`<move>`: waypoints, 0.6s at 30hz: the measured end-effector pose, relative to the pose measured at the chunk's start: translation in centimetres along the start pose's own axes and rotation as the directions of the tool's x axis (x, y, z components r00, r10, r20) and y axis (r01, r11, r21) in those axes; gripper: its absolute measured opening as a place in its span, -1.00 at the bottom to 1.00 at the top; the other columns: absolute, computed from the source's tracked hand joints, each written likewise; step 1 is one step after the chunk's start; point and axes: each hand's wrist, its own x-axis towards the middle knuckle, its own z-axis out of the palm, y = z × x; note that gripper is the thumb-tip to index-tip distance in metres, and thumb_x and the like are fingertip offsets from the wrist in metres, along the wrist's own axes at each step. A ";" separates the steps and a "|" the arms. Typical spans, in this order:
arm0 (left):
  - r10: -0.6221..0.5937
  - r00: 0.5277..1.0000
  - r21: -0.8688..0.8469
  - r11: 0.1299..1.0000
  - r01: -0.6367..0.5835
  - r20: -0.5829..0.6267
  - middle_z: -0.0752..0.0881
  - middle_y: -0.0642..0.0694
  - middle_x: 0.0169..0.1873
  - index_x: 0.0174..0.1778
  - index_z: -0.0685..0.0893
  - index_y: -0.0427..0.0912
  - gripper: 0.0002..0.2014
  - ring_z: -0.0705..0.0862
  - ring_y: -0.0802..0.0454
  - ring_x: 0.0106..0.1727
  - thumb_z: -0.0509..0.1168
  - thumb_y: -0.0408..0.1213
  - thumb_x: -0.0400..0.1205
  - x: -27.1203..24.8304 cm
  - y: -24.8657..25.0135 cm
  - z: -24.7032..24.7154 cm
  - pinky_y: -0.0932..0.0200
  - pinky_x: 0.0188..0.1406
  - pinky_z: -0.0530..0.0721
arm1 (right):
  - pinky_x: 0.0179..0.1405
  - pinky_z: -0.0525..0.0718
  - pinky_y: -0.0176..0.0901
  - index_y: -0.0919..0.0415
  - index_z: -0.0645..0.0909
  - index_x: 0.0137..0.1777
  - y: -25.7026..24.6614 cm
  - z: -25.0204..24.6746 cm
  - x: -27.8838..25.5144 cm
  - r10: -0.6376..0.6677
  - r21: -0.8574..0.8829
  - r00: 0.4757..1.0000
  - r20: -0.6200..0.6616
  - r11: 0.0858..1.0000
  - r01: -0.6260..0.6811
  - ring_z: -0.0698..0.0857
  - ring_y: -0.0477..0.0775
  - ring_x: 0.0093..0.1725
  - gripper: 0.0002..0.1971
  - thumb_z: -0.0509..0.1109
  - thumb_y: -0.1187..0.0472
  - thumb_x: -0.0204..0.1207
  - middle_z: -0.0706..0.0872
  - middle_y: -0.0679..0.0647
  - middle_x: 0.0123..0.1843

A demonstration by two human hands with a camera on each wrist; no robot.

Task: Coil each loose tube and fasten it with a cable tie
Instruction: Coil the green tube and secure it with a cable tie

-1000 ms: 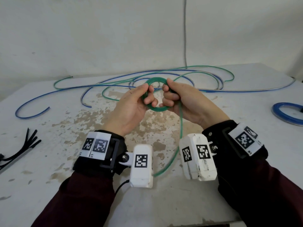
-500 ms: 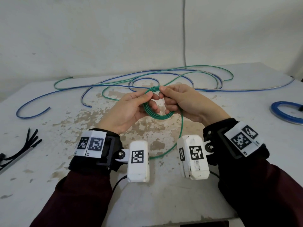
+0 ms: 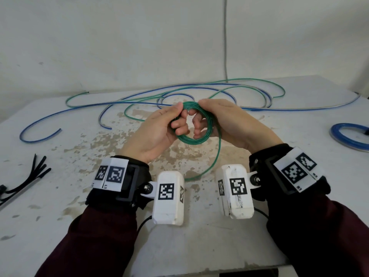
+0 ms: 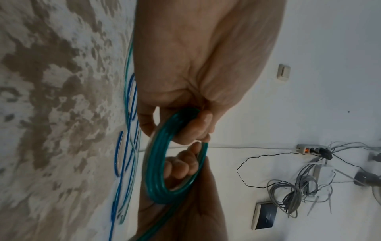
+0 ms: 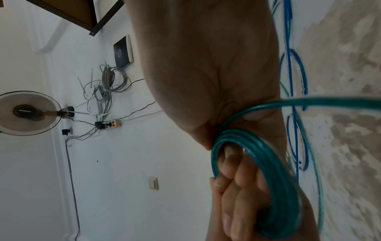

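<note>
White worn table (image 3: 60, 226), plain wall behind. Loose blue tube (image 3: 79, 114) sprawls across far side. Green tube coil (image 3: 191, 136) held above table centre, tail trailing down. Left hand (image 3: 153, 132) and right hand (image 3: 235, 126) grip closed round coil's opposite sides. Black cable ties (image 3: 30, 176) at left edge.

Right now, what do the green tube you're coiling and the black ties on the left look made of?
Green tube coil: likely flexible translucent plastic, glossy; light glints along it and it bends into tight loops without kinking.
Black cable ties: probably matte plastic such as nylon; thin, dull strips, too small to tell more.
</note>
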 end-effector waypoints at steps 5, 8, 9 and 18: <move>0.027 0.999 -0.036 0.999 -0.028 -0.033 0.32 0.06 -0.60 -0.26 0.49 -0.26 -0.67 0.32 0.16 -0.54 0.01 -0.23 0.78 0.0 0.1 0.1 0.37 -0.43 0.38 | -0.31 0.70 -0.20 0.26 0.64 -0.15 0.2 -0.4 0.0 -0.063 -0.089 0.992 -0.107 0.995 0.054 0.69 0.01 -0.45 -0.66 0.16 0.09 0.73 0.67 0.05 -0.46; 0.026 1.000 -0.020 0.999 -0.026 -0.017 0.35 0.05 -0.60 -0.25 0.49 -0.24 -0.67 0.36 0.14 -0.53 0.00 -0.22 0.79 -0.1 0.1 0.2 0.25 -0.23 0.39 | -0.38 0.67 -0.24 0.29 0.60 -0.16 0.1 -0.2 0.0 -0.030 0.028 0.997 -0.072 0.999 0.032 0.52 -0.04 -0.58 -0.64 0.09 0.14 0.75 0.48 0.01 -0.57; 0.018 1.000 -0.021 1.000 -0.018 0.005 0.39 0.03 -0.59 -0.24 0.49 -0.25 -0.67 0.42 0.11 -0.51 -0.01 -0.23 0.78 -0.2 0.1 0.3 0.21 -0.19 0.43 | -0.46 0.60 -0.26 0.30 0.58 -0.18 0.0 -0.2 0.0 -0.038 0.058 0.996 -0.080 0.997 0.043 0.38 -0.07 -0.61 -0.64 0.09 0.15 0.75 0.36 -0.03 -0.59; -0.100 0.985 0.153 0.985 0.078 0.144 0.61 -0.11 -0.55 -0.26 0.52 -0.27 -0.68 0.73 -0.14 -0.31 0.08 -0.14 0.70 -0.7 0.3 0.8 0.09 -0.04 0.70 | -0.66 0.13 -0.31 0.25 0.46 -0.34 -0.1 -0.1 -0.1 -0.028 -0.088 0.996 -0.079 0.996 0.021 0.10 -0.12 -0.63 -0.64 0.16 0.19 0.72 0.17 -0.09 -0.61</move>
